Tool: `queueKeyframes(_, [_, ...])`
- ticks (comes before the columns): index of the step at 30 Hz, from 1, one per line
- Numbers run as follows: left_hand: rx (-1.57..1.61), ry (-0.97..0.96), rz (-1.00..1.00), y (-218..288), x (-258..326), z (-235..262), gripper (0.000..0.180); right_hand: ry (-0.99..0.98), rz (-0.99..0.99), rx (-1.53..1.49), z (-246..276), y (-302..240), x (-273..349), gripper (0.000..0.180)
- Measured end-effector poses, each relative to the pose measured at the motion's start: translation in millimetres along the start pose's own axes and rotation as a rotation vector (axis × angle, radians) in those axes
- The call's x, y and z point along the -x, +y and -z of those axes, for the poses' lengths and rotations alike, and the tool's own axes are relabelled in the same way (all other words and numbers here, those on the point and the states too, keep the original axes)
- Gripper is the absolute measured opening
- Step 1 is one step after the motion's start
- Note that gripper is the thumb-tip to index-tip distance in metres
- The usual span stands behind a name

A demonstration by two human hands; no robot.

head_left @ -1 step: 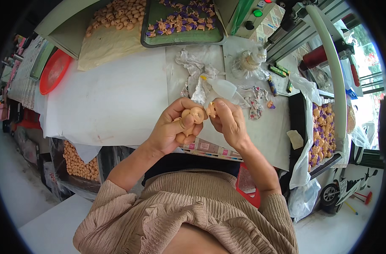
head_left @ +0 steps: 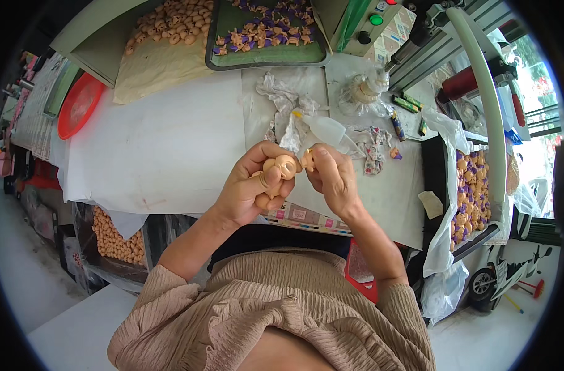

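Note:
Over the near edge of the table my two hands are close together. My left hand (head_left: pixel 248 188) is closed around a few peach-coloured doll heads (head_left: pixel 286 166); the uppermost one has its hollow opening turned toward my right hand. Between the thumb and fingers of my right hand (head_left: pixel 333 180) is a small peach-coloured doll body (head_left: pixel 308 161), partly hidden by the fingertips. A narrow gap seems to lie between the body and the head. How many heads the left palm holds is hidden.
A dark tray (head_left: pixel 266 62) of peach-and-purple doll bodies stands at the back, beside a heap of heads (head_left: pixel 177 21). Past my hands lie a squeeze bottle (head_left: pixel 328 131) and rags (head_left: pixel 374 151). A lined box of assembled dolls (head_left: pixel 470 198) is at right, a press lever (head_left: pixel 489 93) above it.
The doll head in my left hand has turned slightly, so its opening faces more to the right. Both hands stay in almost the same place.

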State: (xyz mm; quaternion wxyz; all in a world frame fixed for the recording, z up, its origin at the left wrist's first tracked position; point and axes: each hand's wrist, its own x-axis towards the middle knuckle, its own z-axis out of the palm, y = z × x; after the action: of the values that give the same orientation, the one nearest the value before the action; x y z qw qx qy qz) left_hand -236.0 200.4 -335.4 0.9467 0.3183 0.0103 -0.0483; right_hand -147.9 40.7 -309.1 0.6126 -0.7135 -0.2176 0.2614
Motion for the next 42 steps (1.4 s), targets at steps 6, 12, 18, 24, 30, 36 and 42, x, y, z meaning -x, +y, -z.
queueKeyframes(6, [-0.03,0.064,-0.004,4.7,6.4,8.7,0.026,0.173,0.257,0.187,-15.4,0.9,9.3,0.04])
queueKeyframes(12, [-0.073,0.045,0.057,-1.6,8.7,16.6,0.028,0.112,0.424,0.41,-16.3,3.0,11.7,0.034])
queueKeyframes(18, [-0.154,0.013,0.091,-0.4,11.3,17.0,0.027,0.064,0.455,0.55,-14.1,4.3,14.9,0.025])
queueKeyframes(24, [-0.211,0.015,0.09,-0.7,10.9,14.3,0.025,0.059,0.491,0.706,-12.1,8.3,15.2,0.022])
queueKeyframes(30, [-0.257,0.063,0.169,-5.9,7.9,12.6,0.033,0.024,0.455,0.664,-5.9,18.5,15.9,0.023])
queueKeyframes(36, [-0.287,0.151,0.219,-7.7,5.5,1.2,0.021,-0.022,0.396,0.706,3.8,16.7,14.3,0.024])
queueKeyframes(42, [-0.256,0.175,0.27,-12.3,-5.1,0.4,0.024,-0.035,0.376,0.712,14.9,18.8,12.9,0.023])
